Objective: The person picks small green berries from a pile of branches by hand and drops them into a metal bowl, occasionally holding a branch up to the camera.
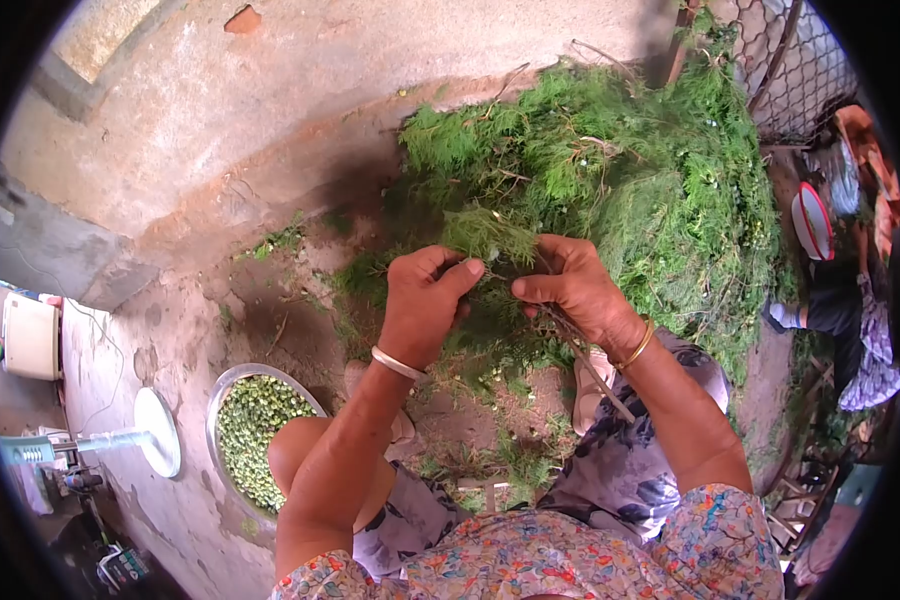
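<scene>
Between my two hands is a leafy evergreen branch (492,236), its green spray upward and its bare woody stem slanting down toward my knee. My right hand (582,292), with a gold bangle at the wrist, is closed around the stem. My left hand (425,302), wearing a pale bangle, is closed with thumb and forefinger pinched at the left edge of the spray; anything small inside the pinch is hidden. Just beyond my hands lies a large heap of cut evergreen branches (660,210). A round metal basin (216,420) full of small green cones or berries stands left of my knee.
A plaster wall (300,90) rises behind the heap. At left stand a light-coloured fan (157,432) and a cream box (30,336). Another person's foot (786,316) shows at right, near a red-rimmed white basin (812,222). Wire mesh (805,75) stands at upper right.
</scene>
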A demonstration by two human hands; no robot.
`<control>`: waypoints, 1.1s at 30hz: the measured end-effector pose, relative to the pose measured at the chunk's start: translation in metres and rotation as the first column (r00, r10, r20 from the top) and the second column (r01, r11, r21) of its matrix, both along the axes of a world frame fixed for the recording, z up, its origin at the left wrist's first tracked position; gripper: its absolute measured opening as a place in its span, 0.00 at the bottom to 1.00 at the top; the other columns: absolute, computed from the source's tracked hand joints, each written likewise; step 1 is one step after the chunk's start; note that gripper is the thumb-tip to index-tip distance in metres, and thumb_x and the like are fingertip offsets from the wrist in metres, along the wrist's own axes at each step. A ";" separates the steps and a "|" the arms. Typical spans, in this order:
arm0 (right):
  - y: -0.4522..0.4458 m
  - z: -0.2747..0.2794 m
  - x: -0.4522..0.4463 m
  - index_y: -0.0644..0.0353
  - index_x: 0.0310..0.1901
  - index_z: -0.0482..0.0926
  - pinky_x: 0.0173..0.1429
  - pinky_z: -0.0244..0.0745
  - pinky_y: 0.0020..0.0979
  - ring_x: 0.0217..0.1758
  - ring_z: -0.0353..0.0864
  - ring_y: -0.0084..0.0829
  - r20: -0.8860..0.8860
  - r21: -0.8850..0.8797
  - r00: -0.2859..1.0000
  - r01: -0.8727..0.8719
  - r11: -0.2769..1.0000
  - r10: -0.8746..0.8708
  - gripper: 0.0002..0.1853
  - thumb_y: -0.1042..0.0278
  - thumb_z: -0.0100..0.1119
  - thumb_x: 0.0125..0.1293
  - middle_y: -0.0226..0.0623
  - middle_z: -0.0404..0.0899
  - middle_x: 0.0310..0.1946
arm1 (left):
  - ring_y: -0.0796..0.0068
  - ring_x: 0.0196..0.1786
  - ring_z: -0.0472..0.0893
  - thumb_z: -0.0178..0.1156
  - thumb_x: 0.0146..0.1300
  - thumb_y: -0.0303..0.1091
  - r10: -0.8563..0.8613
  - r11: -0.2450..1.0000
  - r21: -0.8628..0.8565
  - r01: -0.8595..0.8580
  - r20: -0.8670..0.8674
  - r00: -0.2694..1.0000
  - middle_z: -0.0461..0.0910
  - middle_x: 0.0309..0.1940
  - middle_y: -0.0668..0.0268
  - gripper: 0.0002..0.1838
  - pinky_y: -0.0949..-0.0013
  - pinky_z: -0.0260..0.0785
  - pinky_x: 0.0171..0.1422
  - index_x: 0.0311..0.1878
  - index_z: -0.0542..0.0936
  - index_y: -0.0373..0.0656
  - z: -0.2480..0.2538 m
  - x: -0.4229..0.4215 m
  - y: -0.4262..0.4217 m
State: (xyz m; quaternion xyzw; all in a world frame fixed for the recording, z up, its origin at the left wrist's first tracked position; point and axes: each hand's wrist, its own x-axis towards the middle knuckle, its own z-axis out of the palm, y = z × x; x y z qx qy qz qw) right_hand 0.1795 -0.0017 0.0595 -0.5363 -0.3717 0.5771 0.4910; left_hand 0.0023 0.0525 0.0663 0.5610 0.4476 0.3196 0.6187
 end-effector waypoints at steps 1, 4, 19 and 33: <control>0.000 0.002 -0.003 0.68 0.34 0.76 0.25 0.69 0.23 0.20 0.74 0.21 -0.040 0.011 0.999 0.011 1.000 -0.010 0.09 0.82 0.64 0.51 0.31 0.76 0.21 | 0.84 0.18 0.70 0.61 0.59 0.34 0.000 1.000 -0.001 0.000 0.000 1.000 0.71 0.18 0.72 0.10 0.78 0.60 0.19 0.29 0.77 0.37 0.001 -0.001 -0.001; 0.001 -0.003 0.005 0.68 0.34 0.76 0.26 0.71 0.24 0.21 0.75 0.21 -0.071 0.026 0.997 -0.008 1.000 0.010 0.08 0.82 0.64 0.52 0.31 0.76 0.22 | 0.82 0.20 0.72 0.59 0.60 0.34 0.148 0.987 -0.073 -0.142 0.083 0.985 0.74 0.20 0.70 0.09 0.78 0.61 0.20 0.31 0.76 0.37 0.004 -0.012 0.008; -0.004 0.005 0.009 0.68 0.45 0.73 0.30 0.78 0.29 0.30 0.77 0.26 -0.447 -0.083 0.894 0.003 0.997 -0.040 0.14 0.71 0.63 0.60 0.34 0.77 0.32 | 0.89 0.24 0.69 0.62 0.56 0.26 -0.075 0.954 0.286 0.086 -0.049 0.996 0.76 0.23 0.73 0.06 0.80 0.61 0.25 0.34 0.79 0.33 -0.020 0.001 0.001; -0.015 0.013 0.018 0.74 0.61 0.56 0.31 0.82 0.34 0.38 0.78 0.29 -0.277 -0.174 0.947 0.118 0.978 -0.164 0.38 0.71 0.69 0.53 0.37 0.75 0.38 | 0.86 0.23 0.72 0.59 0.54 0.24 -0.056 0.997 -0.031 0.072 0.375 0.925 0.79 0.26 0.66 0.06 0.82 0.60 0.21 0.36 0.78 0.37 0.017 -0.021 0.007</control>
